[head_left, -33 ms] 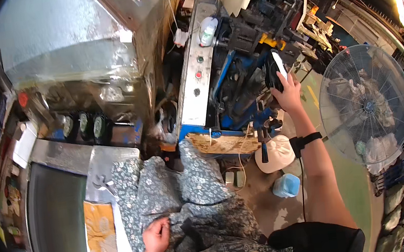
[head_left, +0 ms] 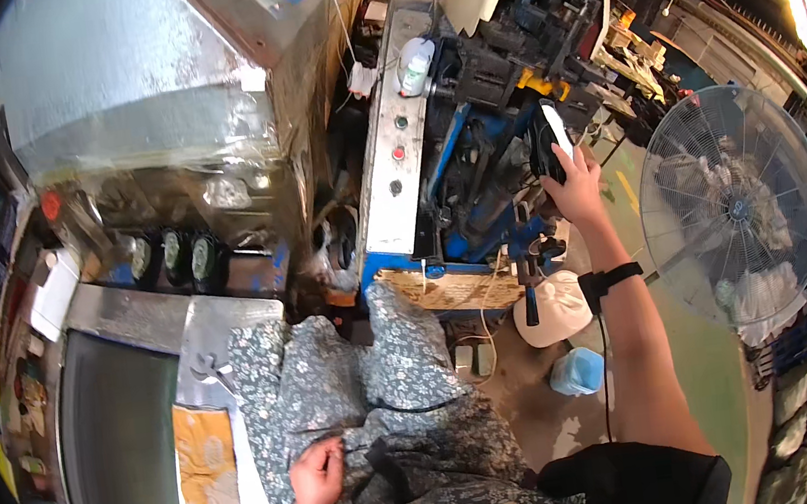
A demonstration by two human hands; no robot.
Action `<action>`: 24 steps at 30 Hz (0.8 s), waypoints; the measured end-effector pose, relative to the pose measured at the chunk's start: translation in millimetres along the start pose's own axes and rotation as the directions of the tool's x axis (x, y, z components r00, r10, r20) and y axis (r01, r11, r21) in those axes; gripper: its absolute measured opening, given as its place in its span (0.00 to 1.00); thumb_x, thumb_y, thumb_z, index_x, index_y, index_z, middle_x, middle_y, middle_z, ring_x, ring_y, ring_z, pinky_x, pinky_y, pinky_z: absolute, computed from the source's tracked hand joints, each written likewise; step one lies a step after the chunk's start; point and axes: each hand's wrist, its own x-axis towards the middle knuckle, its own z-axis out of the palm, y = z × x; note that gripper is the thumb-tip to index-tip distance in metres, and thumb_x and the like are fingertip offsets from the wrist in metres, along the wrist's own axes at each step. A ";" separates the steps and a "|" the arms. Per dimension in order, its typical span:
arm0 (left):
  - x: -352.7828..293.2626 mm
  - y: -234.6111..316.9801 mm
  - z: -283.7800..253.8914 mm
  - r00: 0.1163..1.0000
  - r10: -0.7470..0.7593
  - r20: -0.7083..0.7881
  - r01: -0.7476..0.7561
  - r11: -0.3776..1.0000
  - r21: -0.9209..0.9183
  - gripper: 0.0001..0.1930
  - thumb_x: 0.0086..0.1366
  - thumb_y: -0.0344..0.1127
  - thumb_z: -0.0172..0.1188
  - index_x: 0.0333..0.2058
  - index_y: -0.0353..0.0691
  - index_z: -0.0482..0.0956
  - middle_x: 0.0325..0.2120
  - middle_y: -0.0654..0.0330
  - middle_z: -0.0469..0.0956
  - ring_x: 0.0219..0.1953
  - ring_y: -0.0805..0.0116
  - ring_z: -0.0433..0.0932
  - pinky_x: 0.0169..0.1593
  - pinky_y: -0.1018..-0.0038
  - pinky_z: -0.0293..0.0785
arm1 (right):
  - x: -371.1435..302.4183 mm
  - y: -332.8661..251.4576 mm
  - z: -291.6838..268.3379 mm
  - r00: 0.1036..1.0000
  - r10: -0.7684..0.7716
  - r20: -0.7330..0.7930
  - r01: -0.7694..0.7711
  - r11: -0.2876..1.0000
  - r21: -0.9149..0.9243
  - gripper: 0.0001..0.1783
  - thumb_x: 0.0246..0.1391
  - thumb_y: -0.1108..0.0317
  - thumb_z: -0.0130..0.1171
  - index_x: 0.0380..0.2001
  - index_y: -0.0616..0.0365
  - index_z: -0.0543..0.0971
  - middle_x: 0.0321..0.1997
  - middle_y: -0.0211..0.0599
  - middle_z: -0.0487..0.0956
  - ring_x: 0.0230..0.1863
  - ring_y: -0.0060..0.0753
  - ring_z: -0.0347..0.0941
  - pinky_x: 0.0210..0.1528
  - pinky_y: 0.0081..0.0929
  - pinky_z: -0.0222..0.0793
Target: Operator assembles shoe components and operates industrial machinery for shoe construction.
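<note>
My right hand [head_left: 574, 189] reaches out to the machine at the far middle. Its fingers close on a dark piece with a white strip, which looks like a black shoe [head_left: 548, 146]; the palm side of the grip is hidden. On my lap, over the flower-patterned cloth [head_left: 407, 362], rests my left hand [head_left: 316, 476], loosely closed with nothing visible in it. The blue and black machine [head_left: 474, 168] has a white panel with buttons [head_left: 386, 194] along its left side. A black lever [head_left: 531, 305] juts out at its near right corner.
A large round fan [head_left: 735, 206] stands on the right. Below the machine are a cream-coloured jug [head_left: 554, 309] and a blue tub [head_left: 576, 372]. Several black shoes [head_left: 177, 258] sit under the metal housing at left. A belt [head_left: 130, 447] and an orange cloth [head_left: 207, 467] lie nearer.
</note>
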 end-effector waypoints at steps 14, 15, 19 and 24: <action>-12.0 -6.3 6.5 0.995 -0.085 0.057 0.087 0.995 -0.042 0.11 0.67 0.37 0.58 0.42 0.39 0.82 0.30 0.51 0.82 0.32 0.58 0.82 0.37 0.66 0.77 | 35.5 -3.8 4.2 0.979 0.186 0.087 -0.188 0.982 0.015 0.37 0.45 0.55 0.65 0.63 0.36 0.71 0.69 0.49 0.63 0.65 0.68 0.55 0.63 0.52 0.62; -14.5 -3.3 7.2 0.979 -0.182 0.088 0.187 0.982 -0.043 0.13 0.68 0.41 0.55 0.45 0.41 0.81 0.30 0.46 0.80 0.33 0.51 0.81 0.37 0.61 0.76 | 43.0 -3.3 6.2 0.965 0.229 0.129 -0.230 0.973 0.000 0.38 0.46 0.55 0.65 0.64 0.35 0.70 0.70 0.49 0.61 0.66 0.68 0.54 0.64 0.52 0.62; -18.4 6.1 8.4 0.999 -0.027 0.046 0.023 0.995 0.095 0.12 0.69 0.39 0.54 0.44 0.42 0.81 0.23 0.53 0.81 0.25 0.54 0.81 0.31 0.63 0.76 | 70.4 -3.3 14.2 0.943 0.288 0.168 -0.288 0.957 -0.026 0.38 0.46 0.55 0.65 0.64 0.33 0.70 0.71 0.45 0.60 0.68 0.63 0.54 0.64 0.50 0.63; -15.1 14.5 7.0 0.996 -0.072 0.051 0.066 0.992 0.104 0.11 0.68 0.37 0.55 0.44 0.43 0.81 0.23 0.53 0.81 0.24 0.57 0.81 0.29 0.65 0.76 | 88.3 -8.3 10.9 0.943 0.291 0.164 -0.292 0.956 -0.020 0.36 0.47 0.54 0.65 0.63 0.34 0.71 0.65 0.41 0.66 0.63 0.57 0.58 0.61 0.49 0.66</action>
